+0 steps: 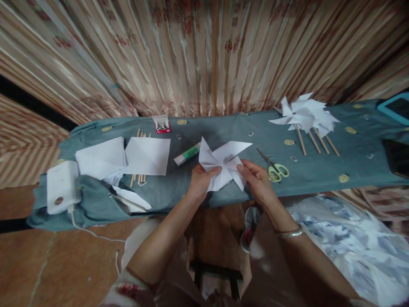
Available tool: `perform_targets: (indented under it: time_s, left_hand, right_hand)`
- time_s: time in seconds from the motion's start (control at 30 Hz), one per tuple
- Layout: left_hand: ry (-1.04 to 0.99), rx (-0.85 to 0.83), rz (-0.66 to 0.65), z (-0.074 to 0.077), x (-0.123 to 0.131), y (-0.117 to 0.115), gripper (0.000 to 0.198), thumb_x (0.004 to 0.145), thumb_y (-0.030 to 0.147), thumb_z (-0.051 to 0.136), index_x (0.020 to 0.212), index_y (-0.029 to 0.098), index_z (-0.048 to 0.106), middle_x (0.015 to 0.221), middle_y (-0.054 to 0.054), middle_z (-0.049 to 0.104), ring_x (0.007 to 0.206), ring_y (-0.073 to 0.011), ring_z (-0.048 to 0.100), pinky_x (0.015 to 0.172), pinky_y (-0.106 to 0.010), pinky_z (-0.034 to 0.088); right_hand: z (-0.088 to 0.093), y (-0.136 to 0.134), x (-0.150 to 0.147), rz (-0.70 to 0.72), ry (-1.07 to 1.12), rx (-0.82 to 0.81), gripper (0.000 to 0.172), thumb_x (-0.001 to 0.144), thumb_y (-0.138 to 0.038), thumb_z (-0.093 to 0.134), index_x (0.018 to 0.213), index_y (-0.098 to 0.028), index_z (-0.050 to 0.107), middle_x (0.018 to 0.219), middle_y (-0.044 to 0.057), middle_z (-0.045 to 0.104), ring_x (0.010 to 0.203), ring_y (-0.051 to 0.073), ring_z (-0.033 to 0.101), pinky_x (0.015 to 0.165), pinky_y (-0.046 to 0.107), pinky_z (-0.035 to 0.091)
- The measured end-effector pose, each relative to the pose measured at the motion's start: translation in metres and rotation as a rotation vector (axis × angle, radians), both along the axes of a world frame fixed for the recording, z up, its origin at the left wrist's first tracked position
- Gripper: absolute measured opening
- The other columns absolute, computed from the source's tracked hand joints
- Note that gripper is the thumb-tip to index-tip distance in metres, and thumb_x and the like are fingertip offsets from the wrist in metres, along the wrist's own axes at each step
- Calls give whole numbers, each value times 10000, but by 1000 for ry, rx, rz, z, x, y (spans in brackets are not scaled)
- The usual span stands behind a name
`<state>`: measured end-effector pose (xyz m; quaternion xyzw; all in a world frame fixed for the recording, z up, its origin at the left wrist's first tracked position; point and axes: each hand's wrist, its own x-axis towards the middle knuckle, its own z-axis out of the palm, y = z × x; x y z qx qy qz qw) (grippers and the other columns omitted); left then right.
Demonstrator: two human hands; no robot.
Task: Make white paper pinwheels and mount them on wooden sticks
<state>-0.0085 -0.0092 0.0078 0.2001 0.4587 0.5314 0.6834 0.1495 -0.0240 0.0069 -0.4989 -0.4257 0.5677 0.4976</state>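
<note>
A white paper pinwheel (223, 161) is held between my two hands above the front edge of the cloth-covered table. My left hand (202, 178) grips it from the lower left, the thumb pressed near its centre. At its right blade, my right hand (255, 175) pinches the paper between thumb and fingers. Just left of the pinwheel lies a green and white glue stick (188, 154), its far end close behind a blade. Scissors with light green handles (277, 171) rest to the right of my right hand, blades pointing away from me.
Several finished pinwheels on sticks (306, 115) lie at the back right. On the left are white paper sheets (100, 157), wooden sticks (133, 179), a small red box of metal pins (162, 125) and a white corded device (62, 187). A plastic bag (358, 247) sits below right.
</note>
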Motion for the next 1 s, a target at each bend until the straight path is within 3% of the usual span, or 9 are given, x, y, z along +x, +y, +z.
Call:
perform_targets:
  time_s: [0.07, 0.2, 0.3, 0.5, 0.57, 0.7, 0.83, 0.9, 1.0]
  left_hand:
    - [-3, 0, 3, -1, -1, -1, 415, 411, 224, 887, 783, 112, 742, 768, -53, 758, 667, -173, 661, 718, -305, 505]
    - [-3, 32, 46, 1, -8, 2, 379, 413, 210, 883, 752, 118, 739, 729, -34, 750, 639, -153, 650, 682, -276, 497]
    - [30, 85, 126, 7, -22, 9, 346, 429, 204, 875, 735, 128, 732, 709, -17, 743, 620, -145, 646, 659, -265, 493]
    - [109, 198, 364, 23, -70, 27, 328, 457, 204, 864, 743, 130, 721, 697, -4, 735, 628, -135, 656, 669, -253, 517]
    - [142, 236, 469, 27, -87, 31, 314, 463, 197, 854, 737, 132, 714, 716, -11, 740, 696, -150, 680, 738, -266, 536]
    - [228, 296, 616, 33, -119, 33, 231, 518, 181, 806, 721, 139, 704, 757, -30, 753, 791, -176, 702, 818, -283, 551]
    - [247, 240, 690, 39, -143, 29, 152, 574, 150, 755, 713, 130, 695, 730, -27, 737, 735, -163, 694, 790, -276, 563]
    - [222, 189, 726, 42, -151, 27, 126, 589, 133, 735, 703, 123, 681, 692, -21, 716, 681, -155, 683, 742, -269, 569]
    - [223, 153, 749, 47, -157, 24, 104, 615, 135, 717, 705, 128, 666, 677, -11, 698, 632, -140, 666, 682, -249, 563]
  right_hand:
    - [1, 1, -1, -11, 2, 6, 419, 711, -548, 775, 994, -239, 776, 843, 19, 779, 653, 165, 656, 611, 277, 504]
    - [-1, 6, -1, -37, 9, 39, 402, 764, -578, 718, 975, -241, 776, 920, 24, 781, 822, 198, 688, 770, 323, 528]
    - [-2, 9, -4, -87, 22, 9, 402, 739, -600, 727, 925, -248, 779, 919, 28, 781, 832, 196, 692, 761, 324, 532]
    - [-6, 15, -17, -101, -30, 5, 396, 652, -534, 812, 920, -245, 770, 872, 49, 783, 810, 201, 712, 752, 340, 541]
    - [-8, 19, -22, -108, -36, 37, 388, 638, -527, 819, 897, -243, 766, 853, 53, 782, 789, 202, 711, 758, 354, 548]
    - [-9, 33, -34, -67, -120, 146, 363, 695, -551, 754, 848, -222, 747, 818, 58, 775, 751, 194, 707, 766, 365, 564]
    - [4, 62, -61, 9, -196, 242, 273, 733, -469, 720, 816, -210, 745, 774, 29, 755, 734, 181, 693, 741, 329, 557]
    - [16, 83, -83, 131, -410, 374, 170, 811, -332, 650, 861, -207, 754, 841, 25, 756, 782, 176, 686, 774, 317, 538]
    - [31, 121, -123, 322, -943, 601, 266, 888, -147, 500, 1008, -154, 737, 1074, 75, 733, 991, 179, 667, 888, 298, 502]
